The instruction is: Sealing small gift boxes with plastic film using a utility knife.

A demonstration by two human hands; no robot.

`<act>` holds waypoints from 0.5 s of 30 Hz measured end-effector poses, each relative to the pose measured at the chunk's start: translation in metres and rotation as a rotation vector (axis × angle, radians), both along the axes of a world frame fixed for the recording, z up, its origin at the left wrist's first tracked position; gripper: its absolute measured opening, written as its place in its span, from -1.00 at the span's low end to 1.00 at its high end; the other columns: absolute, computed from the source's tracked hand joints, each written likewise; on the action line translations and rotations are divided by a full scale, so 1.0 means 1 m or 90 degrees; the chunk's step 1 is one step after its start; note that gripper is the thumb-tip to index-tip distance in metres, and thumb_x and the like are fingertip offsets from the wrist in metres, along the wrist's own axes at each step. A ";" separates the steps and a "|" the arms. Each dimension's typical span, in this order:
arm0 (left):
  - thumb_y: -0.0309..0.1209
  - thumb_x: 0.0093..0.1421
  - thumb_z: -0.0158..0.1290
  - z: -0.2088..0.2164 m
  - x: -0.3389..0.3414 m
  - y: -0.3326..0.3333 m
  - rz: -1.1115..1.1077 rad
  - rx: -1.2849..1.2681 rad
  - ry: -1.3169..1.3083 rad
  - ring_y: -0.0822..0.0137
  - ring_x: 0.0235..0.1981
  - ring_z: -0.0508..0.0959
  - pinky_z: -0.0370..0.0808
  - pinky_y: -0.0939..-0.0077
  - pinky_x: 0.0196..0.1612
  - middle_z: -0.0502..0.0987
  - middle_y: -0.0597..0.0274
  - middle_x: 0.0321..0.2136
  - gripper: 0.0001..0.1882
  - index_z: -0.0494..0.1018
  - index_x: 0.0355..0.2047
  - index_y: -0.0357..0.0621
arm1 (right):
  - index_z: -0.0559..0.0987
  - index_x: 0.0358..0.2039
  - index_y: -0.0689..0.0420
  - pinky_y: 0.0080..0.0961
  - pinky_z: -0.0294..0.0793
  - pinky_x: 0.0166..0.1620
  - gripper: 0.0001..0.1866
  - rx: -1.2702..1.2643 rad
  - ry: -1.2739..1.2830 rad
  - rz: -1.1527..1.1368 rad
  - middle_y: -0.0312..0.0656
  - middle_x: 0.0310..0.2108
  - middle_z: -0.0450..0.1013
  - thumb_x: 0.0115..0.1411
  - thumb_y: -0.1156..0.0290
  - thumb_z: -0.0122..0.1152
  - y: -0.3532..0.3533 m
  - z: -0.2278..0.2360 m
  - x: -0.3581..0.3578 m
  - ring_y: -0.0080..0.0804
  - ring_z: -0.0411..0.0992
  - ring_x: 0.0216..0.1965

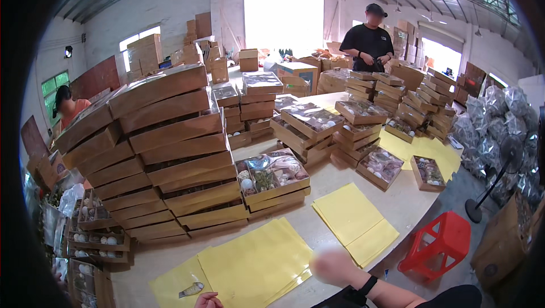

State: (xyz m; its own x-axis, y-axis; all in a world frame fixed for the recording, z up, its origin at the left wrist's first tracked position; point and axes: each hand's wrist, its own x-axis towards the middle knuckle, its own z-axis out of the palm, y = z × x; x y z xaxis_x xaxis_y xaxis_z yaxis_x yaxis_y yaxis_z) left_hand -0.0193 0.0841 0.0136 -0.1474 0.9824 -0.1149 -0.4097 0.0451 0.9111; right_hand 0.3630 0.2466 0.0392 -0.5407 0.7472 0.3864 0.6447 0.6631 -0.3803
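Note:
At the lower edge, my left hand (208, 300) shows only in part, its fingers curled together. Anything inside them is hidden. Close by, a small fish-shaped object (191, 290), grey and yellowish, lies on yellow paper sheets (250, 260) spread along the table's near side. My right hand (329, 266), with a dark band on its wrist, is over the table just right of those sheets. It is blurred, so its fingers cannot be made out. Beyond it lies another stack of yellow sheets (355, 217).
Tall stacked cardboard trays (187, 155) rise at the left. Lidded boxes of ornaments (272, 177) stand mid-table, with more stacks (357, 115) behind. A red stool (437, 243) and black fan (505, 163) are at the right. One person (369, 41) stands across; another (71, 109) is left.

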 end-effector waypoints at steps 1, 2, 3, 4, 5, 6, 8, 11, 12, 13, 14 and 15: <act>-0.36 0.42 -0.09 0.002 0.000 0.000 0.004 -0.012 0.017 0.50 -0.46 0.45 0.41 0.62 -0.43 0.44 0.31 -0.37 -0.70 0.37 0.09 -0.20 | 0.52 -0.56 0.09 -0.29 0.43 -0.37 -0.77 -0.007 0.004 0.005 -0.20 -0.57 0.47 0.18 0.26 0.17 -0.002 0.002 0.000 -0.18 0.44 -0.47; -0.38 0.42 -0.09 0.007 0.001 -0.001 0.007 -0.018 0.034 0.50 -0.46 0.44 0.41 0.62 -0.43 0.44 0.31 -0.38 -0.71 0.37 0.09 -0.20 | 0.52 -0.55 0.08 -0.28 0.43 -0.37 -0.77 -0.008 0.008 0.008 -0.19 -0.56 0.47 0.18 0.26 0.17 -0.004 0.006 0.000 -0.17 0.44 -0.46; -0.40 0.42 -0.10 0.005 -0.001 -0.004 0.015 -0.027 0.053 0.49 -0.46 0.44 0.41 0.62 -0.43 0.43 0.32 -0.39 -0.71 0.38 0.08 -0.20 | 0.52 -0.55 0.08 -0.28 0.43 -0.37 -0.77 0.008 0.004 -0.002 -0.19 -0.56 0.47 0.18 0.26 0.17 -0.009 0.007 -0.001 -0.17 0.44 -0.46; -0.40 0.42 -0.10 0.000 -0.001 -0.005 0.013 -0.037 0.042 0.49 -0.46 0.44 0.41 0.62 -0.43 0.43 0.32 -0.39 -0.71 0.38 0.09 -0.20 | 0.52 -0.55 0.08 -0.27 0.42 -0.37 -0.78 -0.032 0.002 -0.010 -0.17 -0.57 0.46 0.18 0.27 0.17 -0.011 0.006 -0.002 -0.15 0.43 -0.46; -0.40 0.42 -0.10 -0.003 -0.002 -0.004 0.011 -0.047 0.033 0.49 -0.46 0.44 0.41 0.62 -0.43 0.43 0.32 -0.39 -0.71 0.38 0.09 -0.20 | 0.53 -0.54 0.07 -0.26 0.42 -0.37 -0.79 -0.072 0.003 -0.019 -0.16 -0.57 0.46 0.18 0.27 0.17 -0.009 0.008 -0.001 -0.14 0.43 -0.46; -0.40 0.42 -0.11 0.002 0.001 -0.004 0.014 -0.048 0.029 0.49 -0.47 0.44 0.41 0.61 -0.43 0.43 0.31 -0.39 -0.71 0.38 0.08 -0.21 | 0.53 -0.53 0.08 -0.26 0.42 -0.37 -0.80 -0.044 0.017 -0.003 -0.16 -0.57 0.45 0.18 0.28 0.17 -0.010 0.011 0.000 -0.14 0.43 -0.46; -0.40 0.42 -0.11 0.007 0.002 -0.007 0.006 -0.042 0.028 0.49 -0.47 0.44 0.41 0.61 -0.44 0.42 0.31 -0.39 -0.72 0.37 0.08 -0.21 | 0.48 -0.62 0.18 -0.19 0.38 -0.39 -0.80 0.060 0.067 -0.002 -0.14 -0.60 0.43 0.08 0.37 0.16 -0.015 0.000 -0.007 -0.15 0.43 -0.48; -0.40 0.42 -0.11 0.005 0.000 -0.012 0.016 -0.052 0.030 0.49 -0.47 0.44 0.42 0.61 -0.45 0.42 0.30 -0.38 -0.72 0.37 0.08 -0.22 | 0.46 -0.64 0.14 -0.11 0.36 -0.38 -0.83 0.034 0.113 0.011 -0.05 -0.60 0.39 0.03 0.38 0.13 -0.021 0.011 -0.010 0.00 0.38 -0.48; -0.40 0.42 -0.12 0.005 0.000 -0.011 0.011 -0.049 0.033 0.48 -0.48 0.43 0.42 0.61 -0.45 0.42 0.29 -0.37 -0.72 0.37 0.07 -0.22 | 0.46 -0.63 0.14 -0.14 0.37 -0.38 -0.83 0.041 0.111 0.001 -0.07 -0.60 0.41 0.04 0.38 0.13 -0.021 0.010 -0.009 -0.04 0.40 -0.47; -0.40 0.42 -0.12 0.004 0.000 -0.011 0.007 -0.047 0.034 0.48 -0.48 0.43 0.42 0.61 -0.46 0.43 0.29 -0.37 -0.72 0.37 0.07 -0.22 | 0.46 -0.63 0.14 -0.14 0.37 -0.38 -0.83 0.038 0.110 0.001 -0.07 -0.60 0.41 0.04 0.38 0.13 -0.021 0.010 -0.009 -0.04 0.40 -0.47; -0.40 0.42 -0.12 0.004 0.000 -0.010 0.009 -0.048 0.034 0.48 -0.48 0.43 0.42 0.61 -0.46 0.43 0.29 -0.37 -0.72 0.37 0.07 -0.22 | 0.46 -0.63 0.14 -0.14 0.37 -0.37 -0.82 0.040 0.107 0.000 -0.07 -0.59 0.40 0.05 0.38 0.14 -0.019 0.009 -0.008 -0.04 0.40 -0.47; -0.40 0.42 -0.11 0.004 0.000 -0.008 0.008 -0.047 0.031 0.48 -0.49 0.43 0.42 0.60 -0.46 0.43 0.28 -0.37 -0.72 0.37 0.07 -0.22 | 0.46 -0.63 0.14 -0.13 0.37 -0.37 -0.82 0.040 0.104 0.001 -0.07 -0.59 0.40 0.05 0.38 0.14 -0.018 0.009 -0.007 -0.04 0.40 -0.47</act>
State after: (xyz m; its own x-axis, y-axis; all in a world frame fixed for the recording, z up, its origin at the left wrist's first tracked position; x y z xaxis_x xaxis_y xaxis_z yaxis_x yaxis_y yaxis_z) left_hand -0.0189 0.0761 0.0174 -0.1663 0.9697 -0.1792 -0.3656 0.1081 0.9245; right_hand 0.3557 0.2286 0.0481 -0.4678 0.7180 0.5154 0.5772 0.6898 -0.4371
